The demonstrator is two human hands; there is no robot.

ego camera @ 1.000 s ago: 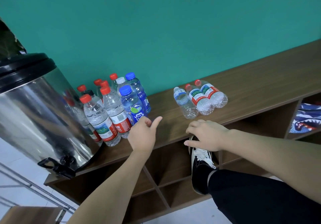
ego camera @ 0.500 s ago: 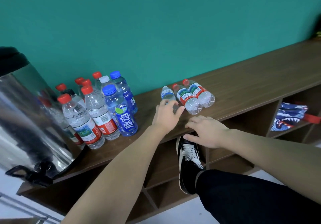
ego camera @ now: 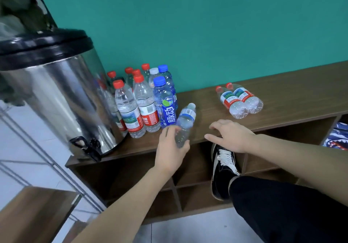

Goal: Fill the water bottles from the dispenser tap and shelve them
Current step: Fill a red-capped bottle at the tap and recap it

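My left hand [ego camera: 172, 148] grips the lower end of a small clear bottle [ego camera: 185, 122] with a blue label and pale cap, tilted up above the shelf top [ego camera: 282, 95]. My right hand [ego camera: 228, 135] rests on the shelf's front edge, fingers spread and relaxed, holding nothing. Two red-capped bottles [ego camera: 239, 101] lie side by side further right on the top. A steel dispenser [ego camera: 54, 95] with a black lid stands at the left end, its black tap [ego camera: 84, 144] over the shelf edge. Several upright bottles [ego camera: 145, 99] with red and blue caps stand next to it.
A teal wall backs the shelf. Open cubbies [ego camera: 188, 167] lie below the top; my raised foot in a black shoe [ego camera: 222, 167] is in front of one. Patterned fabric [ego camera: 337, 135] fills a cubby at far right. A wooden surface [ego camera: 32, 212] sits lower left.
My left hand took the blue-labelled bottle from beside the two red-capped ones and carried it left, toward the dispenser. The right hand stayed on the shelf edge.
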